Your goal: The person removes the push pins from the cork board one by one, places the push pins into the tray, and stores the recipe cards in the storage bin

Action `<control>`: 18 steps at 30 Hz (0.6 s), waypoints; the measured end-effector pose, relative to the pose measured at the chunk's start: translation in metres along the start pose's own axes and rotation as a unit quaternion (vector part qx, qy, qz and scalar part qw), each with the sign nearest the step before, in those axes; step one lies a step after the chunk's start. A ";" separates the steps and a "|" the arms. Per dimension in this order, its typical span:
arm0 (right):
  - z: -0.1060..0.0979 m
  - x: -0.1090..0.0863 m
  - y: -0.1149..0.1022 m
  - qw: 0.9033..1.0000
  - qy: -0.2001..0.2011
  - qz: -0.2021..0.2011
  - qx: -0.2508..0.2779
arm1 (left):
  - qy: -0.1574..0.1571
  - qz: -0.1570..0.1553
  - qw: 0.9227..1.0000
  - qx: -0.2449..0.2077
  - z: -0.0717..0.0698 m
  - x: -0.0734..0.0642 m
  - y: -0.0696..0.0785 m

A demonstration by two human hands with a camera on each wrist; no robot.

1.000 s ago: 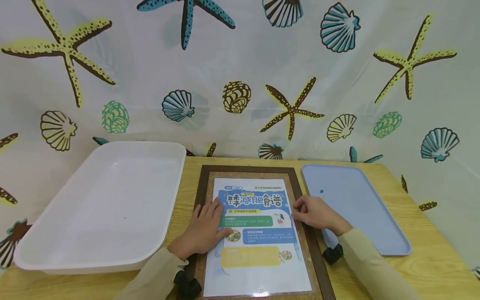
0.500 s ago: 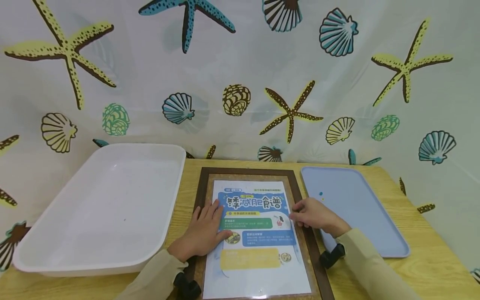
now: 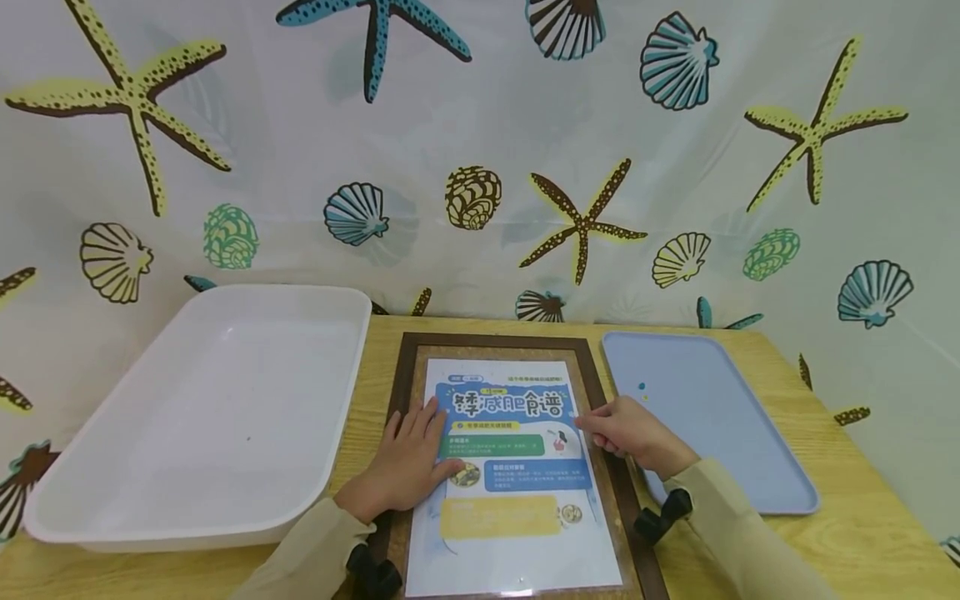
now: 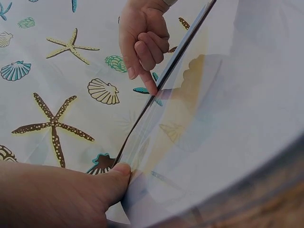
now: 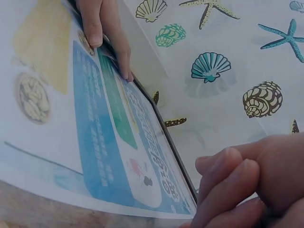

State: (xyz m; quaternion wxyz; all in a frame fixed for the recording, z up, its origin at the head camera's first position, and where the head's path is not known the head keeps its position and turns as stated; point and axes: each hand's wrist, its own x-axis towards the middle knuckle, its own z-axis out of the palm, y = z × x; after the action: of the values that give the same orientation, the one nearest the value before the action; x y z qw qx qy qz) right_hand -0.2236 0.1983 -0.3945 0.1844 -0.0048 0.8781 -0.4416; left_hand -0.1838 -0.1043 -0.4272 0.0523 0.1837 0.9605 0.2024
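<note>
A printed poster (image 3: 517, 562) with a blue banner and Chinese lettering lies on a cork-coloured board with a dark brown frame (image 3: 487, 340). My left hand (image 3: 405, 458) rests flat with fingers spread over the poster's left edge and the frame. At the upper right edge of the poster is my right hand (image 3: 630, 432). In the left wrist view, that right hand (image 4: 142, 42) touches the edge with one straight finger while others are curled. A glossy surface there mirrors it. Nothing clearly shows between its fingertips. In the right wrist view, its curled fingers (image 5: 232, 185) hide the contact.
A large white basin (image 3: 217, 417) stands on the wooden table (image 3: 847, 442) at left. To the right lies a pale blue tray (image 3: 720, 400) with tiny blue-green specks on it. Behind hangs a white curtain (image 3: 465, 108) printed with starfish and shells.
My right hand has shifted slightly left, its fingertips moving a little further onto the poster's right edge. The left hand and the poster stay in place.
</note>
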 end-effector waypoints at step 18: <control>-0.004 0.004 0.012 0.992 0.001 0.025 0.120 | 0.002 0.010 1.000 0.003 0.001 0.001 0.000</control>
State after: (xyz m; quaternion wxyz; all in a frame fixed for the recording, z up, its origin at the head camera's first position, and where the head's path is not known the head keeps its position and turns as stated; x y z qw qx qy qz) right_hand -0.2263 0.2080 -0.4029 0.1943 0.0400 0.8188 -0.5387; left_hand -0.1845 -0.1039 -0.4279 0.0478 0.1926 0.9595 0.2000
